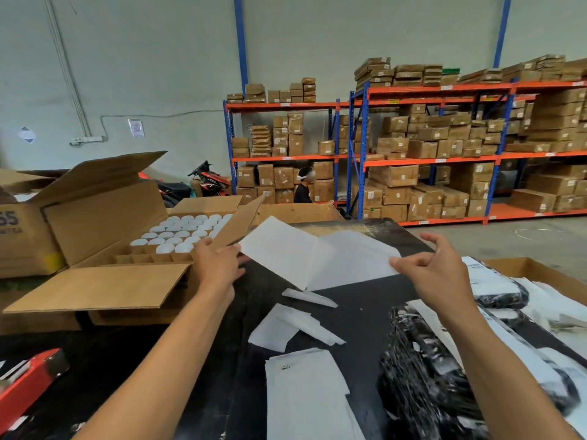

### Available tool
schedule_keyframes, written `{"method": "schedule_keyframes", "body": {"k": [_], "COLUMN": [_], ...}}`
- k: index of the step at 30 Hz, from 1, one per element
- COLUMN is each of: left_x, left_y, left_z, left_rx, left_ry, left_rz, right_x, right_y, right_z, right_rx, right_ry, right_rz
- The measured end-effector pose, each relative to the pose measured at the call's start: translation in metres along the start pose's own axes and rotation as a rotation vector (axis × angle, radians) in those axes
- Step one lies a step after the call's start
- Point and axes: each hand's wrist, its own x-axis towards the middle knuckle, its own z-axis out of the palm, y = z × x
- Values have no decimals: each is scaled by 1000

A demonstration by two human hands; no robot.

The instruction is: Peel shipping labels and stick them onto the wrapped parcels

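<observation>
A white label sheet [305, 254], folded into two panels, is held up over the black table [355, 300]. My left hand [217, 265] pinches its left edge. My right hand [430, 269] pinches its right corner, with the other fingers spread. Below, near the front edge, lies a stack of white label sheets [305, 395]. Loose white backing strips [295, 325] lie in the middle of the table. Wrapped parcels in black plastic [425, 369], some with white labels, are piled at the right.
An open carton of white-lidded items [178, 231] stands to the left, its flap [101, 289] spread toward me. A red tape dispenser [28, 379] sits at the lower left. A cardboard tray [536, 269] holds more parcels at the right. A seated person [303, 185] is by the shelves.
</observation>
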Motion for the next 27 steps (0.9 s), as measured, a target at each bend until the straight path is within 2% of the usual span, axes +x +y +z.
{"method": "schedule_keyframes", "body": {"k": [3,10,14,18,21,24,27], "left_x": [5,7,3,-1,-3,-3,1], "left_y": [2,-2,-11,-19,-23,-25,-28], "left_z": [-5,-17,-20,-27,-34,-42,-53], "left_rx": [3,5,57,109,115,131,160], "left_ry": [37,-2,-34,-60,-103,-129,-143], "left_rz": [7,16,69,113,123,139,142], "right_x": [6,28,37,36,33,25,13], "right_y": [1,-8,-21,-33,-29,-11,15], "right_z": [-8,-23,-4,44,88,128,156], "right_rx": [-64,-318,-433,-507,-707,-908,-1019], "right_ry": [43,151,125,-19,-175,-349,-456], "right_rz": [17,14,-59,-180,-256,-254,-240]}}
